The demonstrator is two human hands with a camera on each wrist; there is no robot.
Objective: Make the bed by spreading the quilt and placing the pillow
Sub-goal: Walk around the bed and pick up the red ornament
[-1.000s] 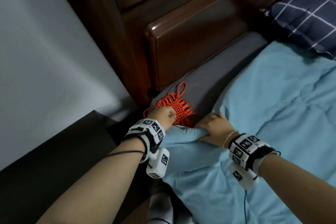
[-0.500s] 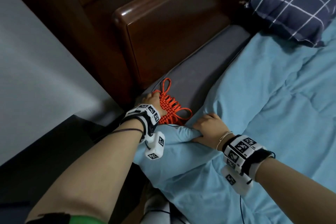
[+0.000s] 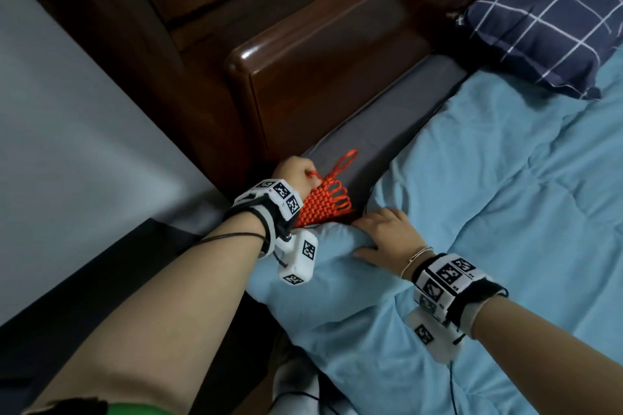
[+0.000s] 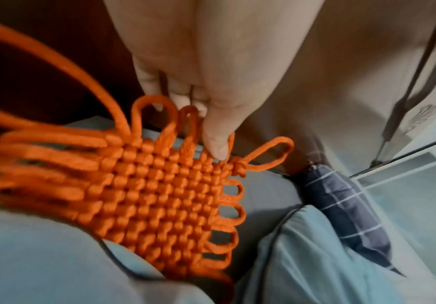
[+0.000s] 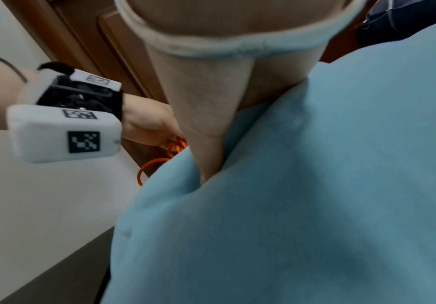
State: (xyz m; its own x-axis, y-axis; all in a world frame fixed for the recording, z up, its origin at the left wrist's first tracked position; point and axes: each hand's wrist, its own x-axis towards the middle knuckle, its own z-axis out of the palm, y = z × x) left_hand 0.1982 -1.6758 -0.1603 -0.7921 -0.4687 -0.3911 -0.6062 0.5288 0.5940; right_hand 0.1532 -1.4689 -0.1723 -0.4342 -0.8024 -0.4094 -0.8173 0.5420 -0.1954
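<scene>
A light blue quilt (image 3: 488, 212) covers most of the bed, bunched at its near left corner. My right hand (image 3: 384, 232) grips that bunched corner, with the thumb (image 5: 206, 148) dug into the fabric. An orange woven knot ornament (image 3: 323, 202) lies on the grey sheet (image 3: 387, 118) beside the quilt corner. My left hand (image 3: 296, 175) pinches the ornament's looped edge; the thumb (image 4: 216, 139) presses on the ornament (image 4: 159, 185). A dark blue checked pillow (image 3: 553, 13) lies at the head of the bed, upper right.
A dark wooden headboard (image 3: 320, 61) rises just beyond my left hand. A pale wall (image 3: 67, 145) stands to the left, with a dark gap and a dark surface (image 3: 101, 286) beside the bed edge.
My left hand has moved from the ornament's near side up along its left edge toward the headboard, and the ornament shifted slightly. The right hand stays holding the quilt corner.
</scene>
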